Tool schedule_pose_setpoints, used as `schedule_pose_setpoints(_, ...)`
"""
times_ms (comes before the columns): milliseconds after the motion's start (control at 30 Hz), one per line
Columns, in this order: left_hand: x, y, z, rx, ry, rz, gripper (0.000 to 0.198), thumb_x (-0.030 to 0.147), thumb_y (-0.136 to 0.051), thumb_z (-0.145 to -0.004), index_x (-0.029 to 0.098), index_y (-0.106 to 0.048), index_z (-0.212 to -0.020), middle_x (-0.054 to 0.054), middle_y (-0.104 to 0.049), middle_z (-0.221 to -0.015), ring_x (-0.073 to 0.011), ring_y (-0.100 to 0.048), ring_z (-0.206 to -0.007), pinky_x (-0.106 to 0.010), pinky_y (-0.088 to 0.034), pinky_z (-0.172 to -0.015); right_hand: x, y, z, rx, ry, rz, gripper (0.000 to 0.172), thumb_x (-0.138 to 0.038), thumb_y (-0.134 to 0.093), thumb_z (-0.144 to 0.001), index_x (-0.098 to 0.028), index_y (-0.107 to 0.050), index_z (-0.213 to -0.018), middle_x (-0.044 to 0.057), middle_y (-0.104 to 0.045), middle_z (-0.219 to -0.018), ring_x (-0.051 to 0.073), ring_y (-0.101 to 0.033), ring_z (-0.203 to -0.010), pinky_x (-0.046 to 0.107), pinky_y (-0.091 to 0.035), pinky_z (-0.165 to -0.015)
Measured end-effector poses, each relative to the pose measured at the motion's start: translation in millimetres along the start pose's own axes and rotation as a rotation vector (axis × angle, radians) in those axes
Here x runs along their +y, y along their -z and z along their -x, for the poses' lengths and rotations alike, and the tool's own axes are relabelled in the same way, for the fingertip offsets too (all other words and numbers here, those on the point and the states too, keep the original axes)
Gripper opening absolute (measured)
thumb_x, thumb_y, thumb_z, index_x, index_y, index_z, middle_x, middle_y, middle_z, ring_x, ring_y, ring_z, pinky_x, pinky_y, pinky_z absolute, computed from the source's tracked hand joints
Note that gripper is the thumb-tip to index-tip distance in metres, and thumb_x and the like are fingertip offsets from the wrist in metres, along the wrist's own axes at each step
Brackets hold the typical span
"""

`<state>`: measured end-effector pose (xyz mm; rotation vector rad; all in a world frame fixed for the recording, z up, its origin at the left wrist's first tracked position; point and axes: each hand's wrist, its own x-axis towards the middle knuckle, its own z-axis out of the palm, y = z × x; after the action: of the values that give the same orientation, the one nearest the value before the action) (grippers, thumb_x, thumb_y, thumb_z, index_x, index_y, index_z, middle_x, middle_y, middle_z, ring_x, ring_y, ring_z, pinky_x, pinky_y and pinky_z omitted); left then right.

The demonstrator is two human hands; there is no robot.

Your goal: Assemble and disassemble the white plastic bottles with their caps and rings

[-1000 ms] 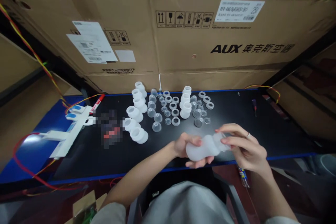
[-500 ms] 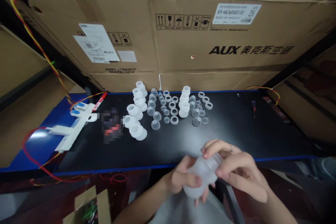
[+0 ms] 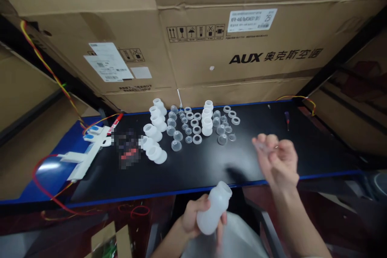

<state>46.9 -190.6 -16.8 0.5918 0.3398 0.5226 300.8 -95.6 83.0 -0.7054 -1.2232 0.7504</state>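
Observation:
My left hand (image 3: 193,215) is wrapped round a translucent white plastic bottle (image 3: 213,207), held low over my lap below the table edge, its open mouth tilted up and to the right. My right hand (image 3: 276,161) is raised over the right part of the black table (image 3: 211,165), fingers curled around a small clear piece (image 3: 263,147) that I cannot make out well. On the table behind stand white bottle tops (image 3: 155,137), clear caps (image 3: 175,133) and white rings (image 3: 196,129) in rows.
Large cardboard boxes (image 3: 211,48) wall off the back of the table. A white and blue device (image 3: 87,149) with red and yellow wires lies at the left. A small screwdriver (image 3: 286,120) lies at the right rear. A blurred patch (image 3: 128,149) sits left of the parts.
My hands have come apart. The left hand dropped with the bottle toward my lap; the right hand lifted away to the right with a small clear piece. The view shifted slightly left.

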Motion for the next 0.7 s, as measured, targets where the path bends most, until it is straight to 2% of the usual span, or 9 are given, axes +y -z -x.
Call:
schedule_pose_setpoints(33,5,-3.1,1,0.097,-0.056,-0.125,0.071,0.081,-0.067,-0.083,0.011,-0.073,-0.097,-0.015,-0.072,-0.083,-0.0273,-0.07,-0.069,-0.033,-0.051,-0.057,4,12,-10,0.08,0.05,0.096,0.02,-0.042,-0.078,-0.098,-0.038,-0.071,-0.117,0.007,-0.063,-0.104,0.028,-0.068,-0.112,0.058,-0.059,-0.106)
schedule_pose_setpoints(100,21,-10.8,2,0.339,-0.215,-0.541,0.054,0.066,-0.074,-0.088,0.015,-0.074,-0.106,-0.014,-0.07,-0.109,-0.0265,-0.068,-0.094,-0.036,-0.054,-0.08,18,36,-25,0.061,0.072,0.275,0.025,-0.039,-0.08,-0.097,-0.031,-0.072,-0.119,0.01,-0.063,-0.125,0.029,-0.068,-0.118,0.055,-0.057,-0.111)
schedule_pose_setpoints(167,43,-16.6,-2,0.524,-0.345,-1.007,0.041,0.055,-0.078,-0.09,0.019,-0.076,-0.108,-0.012,-0.064,-0.118,-0.0276,-0.062,-0.107,-0.04,-0.05,-0.097,38,54,-30,-0.083,0.014,0.47,0.028,-0.038,-0.077,-0.098,-0.027,-0.073,-0.124,0.012,-0.063,-0.132,0.029,-0.067,-0.121,0.052,-0.056,-0.111)
schedule_pose_setpoints(267,73,-15.1,-17,0.725,-0.434,-1.422,0.037,0.042,-0.081,-0.09,0.025,-0.075,-0.123,-0.009,-0.067,-0.12,-0.0291,-0.063,-0.11,-0.043,-0.046,-0.101,72,69,-23,-0.386,-0.077,0.731,0.035,-0.035,-0.066,-0.105,-0.026,-0.068,-0.139,0.013,-0.065,-0.133,0.029,-0.066,-0.125,0.052,-0.055,-0.112)
schedule_pose_setpoints(333,85,-6.8,-31,0.807,-0.479,-1.556,0.038,0.037,-0.08,-0.093,0.025,-0.072,-0.128,-0.008,-0.072,-0.122,-0.0301,-0.065,-0.114,-0.044,-0.045,-0.102,88,73,-17,-0.555,-0.113,0.81,0.042,-0.032,-0.058,-0.109,-0.025,-0.06,-0.15,0.014,-0.063,-0.14,0.029,-0.065,-0.129,0.051,-0.054,-0.115)
schedule_pose_setpoints(400,92,4.7,-45,0.856,-0.493,-1.63,0.039,0.036,-0.079,-0.095,0.024,-0.07,-0.131,-0.009,-0.075,-0.123,-0.0309,-0.068,-0.115,-0.045,-0.045,-0.101,95,76,-13,-0.615,-0.111,0.863,0.047,-0.031,-0.055,-0.11,-0.026,-0.054,-0.156,0.016,-0.058,-0.149,0.03,-0.061,-0.138,0.05,-0.052,-0.118)
schedule_pose_setpoints(467,97,16.0,-57,0.902,-0.478,-1.677,0.04,0.038,-0.079,-0.096,0.022,-0.069,-0.131,-0.011,-0.077,-0.122,-0.0321,-0.068,-0.114,-0.045,-0.046,-0.098,94,78,-12,-0.587,-0.064,0.933,0.05,-0.036,-0.06,-0.108,-0.026,-0.052,-0.156,0.016,-0.054,-0.153,0.032,-0.058,-0.143,0.053,-0.05,-0.12)
schedule_pose_setpoints(533,101,24.7,-63,0.943,-0.47,-1.73,0.039,0.042,-0.078,-0.097,0.021,-0.069,-0.129,-0.012,-0.076,-0.121,-0.0338,-0.066,-0.116,-0.046,-0.046,-0.097,87,82,-12,-0.526,-0.004,1.008,0.05,-0.042,-0.067,-0.105,-0.025,-0.056,-0.151,0.017,-0.056,-0.149,0.035,-0.058,-0.14,0.055,-0.05,-0.118)
schedule_pose_setpoints(700,118,35.8,-69,1.054,-0.451,-1.904,0.044,0.046,-0.078,-0.096,0.019,-0.067,-0.128,-0.013,-0.071,-0.122,-0.0349,-0.059,-0.115,-0.048,-0.048,-0.1,76,90,-1,-0.391,0.07,1.181,0.025,-0.043,-0.065,-0.106,-0.024,-0.068,-0.121,0.014,-0.064,-0.125,0.033,-0.066,-0.114,0.051,-0.056,-0.102)
